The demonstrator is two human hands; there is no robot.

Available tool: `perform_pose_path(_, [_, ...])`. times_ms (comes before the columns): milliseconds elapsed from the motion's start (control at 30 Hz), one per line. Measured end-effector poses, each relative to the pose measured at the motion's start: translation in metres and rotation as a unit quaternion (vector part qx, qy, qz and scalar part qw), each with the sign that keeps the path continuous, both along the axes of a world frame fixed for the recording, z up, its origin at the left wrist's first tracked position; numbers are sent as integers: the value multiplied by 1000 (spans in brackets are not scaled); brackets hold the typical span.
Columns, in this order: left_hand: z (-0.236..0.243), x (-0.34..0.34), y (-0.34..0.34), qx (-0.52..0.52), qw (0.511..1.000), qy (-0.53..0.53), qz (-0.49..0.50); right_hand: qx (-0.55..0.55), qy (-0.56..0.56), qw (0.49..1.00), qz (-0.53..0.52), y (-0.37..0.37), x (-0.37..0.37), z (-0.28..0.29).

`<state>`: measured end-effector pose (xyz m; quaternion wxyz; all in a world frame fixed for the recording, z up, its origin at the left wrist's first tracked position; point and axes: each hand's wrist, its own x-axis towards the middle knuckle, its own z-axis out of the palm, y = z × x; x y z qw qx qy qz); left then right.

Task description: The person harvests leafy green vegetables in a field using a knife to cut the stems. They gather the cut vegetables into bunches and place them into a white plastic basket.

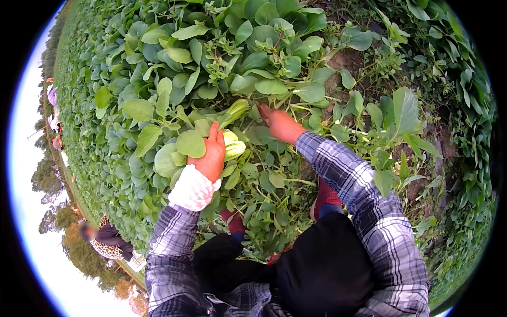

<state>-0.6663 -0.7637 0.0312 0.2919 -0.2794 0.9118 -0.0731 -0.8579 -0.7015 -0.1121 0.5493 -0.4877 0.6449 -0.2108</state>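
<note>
Two bunches of leafy greens are by my left hand (208, 154), whose fingers wrap round them; one has pale, fat stems (233, 149), the other (234, 111) lies just above with its stalks pointing up and right. A white, pink-patterned cuff (191, 188) covers that wrist. My right hand (280, 124) is closed low among the stems of the planted greens (310, 91), a little right of the upper bunch; what its fingertips hold is too hidden to make out.
Dense leafy rows (121, 68) surround me, with small weeds and bare soil (346, 68) at the right. My feet in red shoes (324, 201) stand among the plants. At the far left a co-worker (108, 243) is beside a white crate (136, 261); other people (52, 96) are farther off.
</note>
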Motion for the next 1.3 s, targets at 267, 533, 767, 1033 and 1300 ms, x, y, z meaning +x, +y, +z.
perform_pose_path(267, [8, 6, 6, -17, 999, 36, 19, -83, 99, 991, 32, -14, 14, 6])
perform_pose_path(533, [20, 5, 29, -47, 998, 5, -43, 105, -422, 839, -327, 11, 10, 1])
perform_pose_path(767, [18, 1, 38, -72, 988, -23, -135, 207, -411, 845, -272, -41, 23, 13])
perform_pose_path(1033, [22, 12, 46, -20, 985, 29, -171, 159, -568, 747, -305, -23, 13, 19])
perform_pose_path(1300, [19, 13, 62, 38, 994, 14, -105, 169, -520, 770, -328, -10, -1, 21])
